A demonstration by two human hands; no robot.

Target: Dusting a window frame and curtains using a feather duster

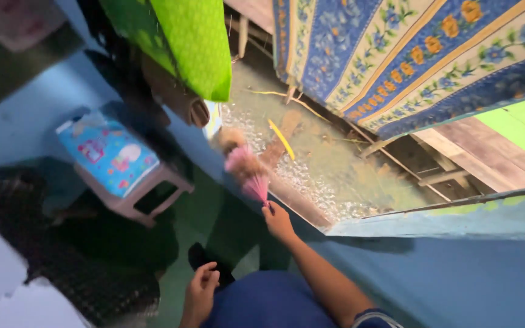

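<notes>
My right hand (279, 222) is stretched forward and grips the end of a pink brush-like duster (247, 173), whose blurred pink bristles reach toward the bottom edge of an open doorway. My left hand (200, 294) hangs low beside my blue clothing (268, 300), fingers loosely curled, holding nothing. Beyond the threshold lies wet ground with foamy water (311, 176) and a thin yellow stick (281, 138).
A small plastic stool (147, 194) at the left carries a blue patterned packet (107, 152). A green cloth (183, 39) and a blue floral cloth (408, 54) hang above. The blue door edge (445, 218) stands at the right, and wooden planks (481, 152) lie outside.
</notes>
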